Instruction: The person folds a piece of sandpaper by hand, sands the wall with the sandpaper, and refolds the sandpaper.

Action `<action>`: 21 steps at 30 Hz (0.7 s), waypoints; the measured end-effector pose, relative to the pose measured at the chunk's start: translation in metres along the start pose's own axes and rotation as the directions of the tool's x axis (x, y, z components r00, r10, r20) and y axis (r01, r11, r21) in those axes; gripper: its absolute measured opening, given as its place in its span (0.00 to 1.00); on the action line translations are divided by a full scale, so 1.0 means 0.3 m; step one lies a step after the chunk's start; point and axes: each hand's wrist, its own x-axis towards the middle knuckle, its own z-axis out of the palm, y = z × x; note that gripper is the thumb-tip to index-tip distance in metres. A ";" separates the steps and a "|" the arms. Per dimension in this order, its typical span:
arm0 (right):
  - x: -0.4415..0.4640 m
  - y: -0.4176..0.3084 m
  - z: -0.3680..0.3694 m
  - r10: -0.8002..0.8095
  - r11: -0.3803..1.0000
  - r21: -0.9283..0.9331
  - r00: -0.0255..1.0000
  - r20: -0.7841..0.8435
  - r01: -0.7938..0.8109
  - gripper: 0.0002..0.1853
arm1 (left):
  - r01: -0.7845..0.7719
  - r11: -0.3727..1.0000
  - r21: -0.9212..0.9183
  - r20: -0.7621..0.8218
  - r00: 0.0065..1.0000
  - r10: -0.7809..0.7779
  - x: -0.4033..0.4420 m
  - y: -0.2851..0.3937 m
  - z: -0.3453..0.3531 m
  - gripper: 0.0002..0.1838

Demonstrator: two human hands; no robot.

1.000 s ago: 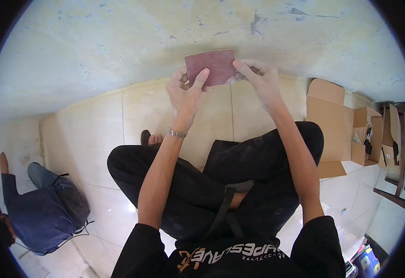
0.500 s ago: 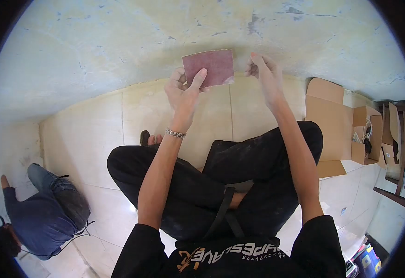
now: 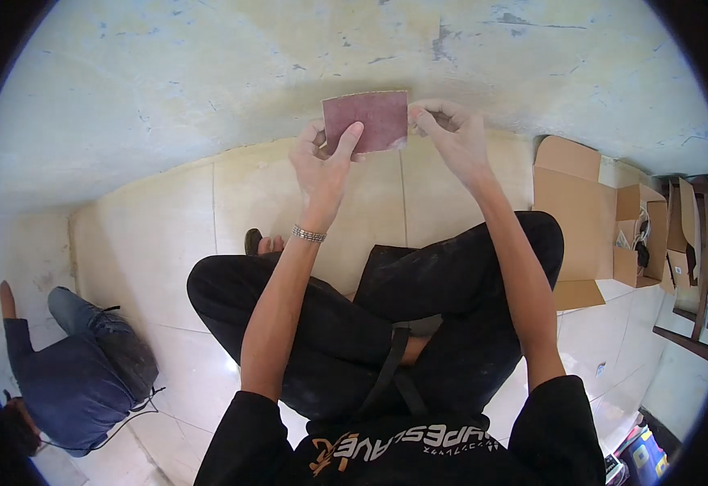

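Observation:
My left hand [image 3: 323, 162] is closed on a folded sheet of reddish-brown sandpaper [image 3: 378, 113], thumb across its front and fingers behind. The sheet is held up before the wall, with a pale worn patch at its lower right corner. At the sheet's right edge, my right hand [image 3: 457, 136] has its thumb and fingertips pinched together against it. How much paper lies between those fingertips is hard to see. Pale dust coats both hands.
A pale wall [image 3: 240, 89] with scuffed grey patches rises directly ahead above tiled floor [image 3: 289, 178]. An open cardboard box [image 3: 576, 190] and wooden furniture [image 3: 698, 267] stand to the right. Another person [image 3: 78, 381] sits at the left, one hand on the wall.
My right hand has moved left, from apart from the sandpaper to its right edge. The left hand and sheet have shifted only slightly. The other person's arm has moved up the wall.

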 end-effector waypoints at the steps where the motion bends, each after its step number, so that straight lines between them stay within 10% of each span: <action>1: 0.001 0.004 -0.003 -0.006 1.000 -0.010 1.000 -0.002 0.006 0.11 | 0.000 1.000 0.002 0.003 1.000 0.000 -0.001 0.001 -0.001 0.14; 21: 0.002 0.023 -0.002 0.013 0.999 -0.049 1.000 -0.010 -0.013 0.11 | -0.083 0.995 0.057 0.030 0.996 0.081 0.001 -0.010 -0.002 0.12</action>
